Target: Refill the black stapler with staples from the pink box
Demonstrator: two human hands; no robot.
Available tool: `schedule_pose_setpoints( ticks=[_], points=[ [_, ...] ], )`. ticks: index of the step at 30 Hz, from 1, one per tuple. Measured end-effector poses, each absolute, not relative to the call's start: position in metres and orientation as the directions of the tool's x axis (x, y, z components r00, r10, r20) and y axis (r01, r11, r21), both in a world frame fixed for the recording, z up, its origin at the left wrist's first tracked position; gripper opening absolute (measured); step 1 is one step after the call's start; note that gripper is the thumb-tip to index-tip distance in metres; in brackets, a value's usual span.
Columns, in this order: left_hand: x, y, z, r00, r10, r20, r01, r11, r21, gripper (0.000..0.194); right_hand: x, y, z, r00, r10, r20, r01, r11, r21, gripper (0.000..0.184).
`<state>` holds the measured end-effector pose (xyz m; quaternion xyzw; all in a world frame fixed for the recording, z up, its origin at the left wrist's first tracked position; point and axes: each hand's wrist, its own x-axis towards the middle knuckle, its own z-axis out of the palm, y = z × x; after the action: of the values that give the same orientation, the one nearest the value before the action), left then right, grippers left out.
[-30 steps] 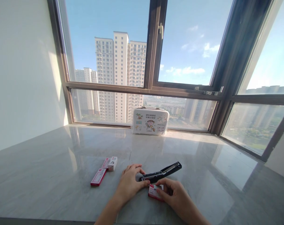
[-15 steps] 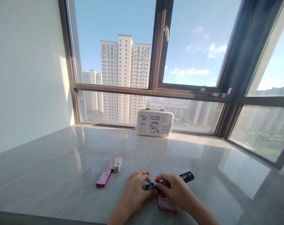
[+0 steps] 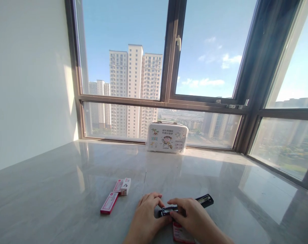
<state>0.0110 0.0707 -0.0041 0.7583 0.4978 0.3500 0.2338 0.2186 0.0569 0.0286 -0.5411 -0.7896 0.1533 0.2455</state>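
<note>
Both my left hand (image 3: pixel 148 217) and my right hand (image 3: pixel 193 212) are working at the black stapler (image 3: pixel 166 211) now! It is lying opened out on the worktop (image 3: pixel 75 227) in front of me, its far arm pointing off towards 2 o'clock. And here comes the change: my right hand is no longer fingering the red-and-white box (image 3: pixel 179 234), as it was a second ago; it is reaching over the stapler instead. So, as I'm judging it, the box is dropping out of the action and the fine fingerwork is shifting to the stapler. My left forefinger and thumb are closing round its 9 o'clock end, steadying it, I'd say. My right thumb and forefinger are holding a narrow gap over the metal part; whether they are pinching anything, I cannot tell. That box is sitting just beside the stapler, at 5 o'clock, partly hiding under my right hand. Over at 9, a long flat box (image 3: pixel 109 203) is resting; at 10, a second flat box (image 3: pixel 118 185) is lying by a small white box (image 3: pixel 125 186). Straight out at 12, a printed white case (image 3: pixel 167 138) is standing upright.
</note>
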Motion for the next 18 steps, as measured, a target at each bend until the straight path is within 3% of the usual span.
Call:
schedule_pose_setpoints(
  ticks=[3,5,9,12,16,18],
  points=[
    [0.011,0.073,-0.005,0.251,0.927,0.277,0.603,-0.374,0.704,0.03,0.219,0.054,0.028,-0.198,0.955,0.223,0.829,0.284,-0.482,0.016],
    [0.011,0.074,-0.006,0.26,0.927,0.27,0.61,-0.374,0.699,0.029,0.216,0.051,0.027,-0.224,0.956,0.19,0.812,0.291,-0.505,0.016],
    [0.011,0.074,-0.006,0.274,0.924,0.266,0.612,-0.381,0.693,0.027,0.226,0.043,0.016,-0.34,0.932,0.123,0.663,0.33,-0.672,0.034],
    [0.012,0.073,-0.002,0.271,0.929,0.253,0.61,-0.369,0.701,0.028,0.264,0.04,0.001,-0.224,0.972,0.07,0.53,0.182,-0.829,0.046],
    [0.013,0.071,0.004,0.259,0.941,0.217,0.62,-0.335,0.71,0.024,0.315,0.048,-0.006,-0.067,0.979,-0.193,0.408,-0.149,-0.901,0.066],
    [0.013,0.069,0.007,0.251,0.945,0.212,0.625,-0.325,0.71,0.022,0.319,0.058,0.002,-0.046,0.986,-0.159,0.305,-0.137,-0.942,0.071]
  ],
)
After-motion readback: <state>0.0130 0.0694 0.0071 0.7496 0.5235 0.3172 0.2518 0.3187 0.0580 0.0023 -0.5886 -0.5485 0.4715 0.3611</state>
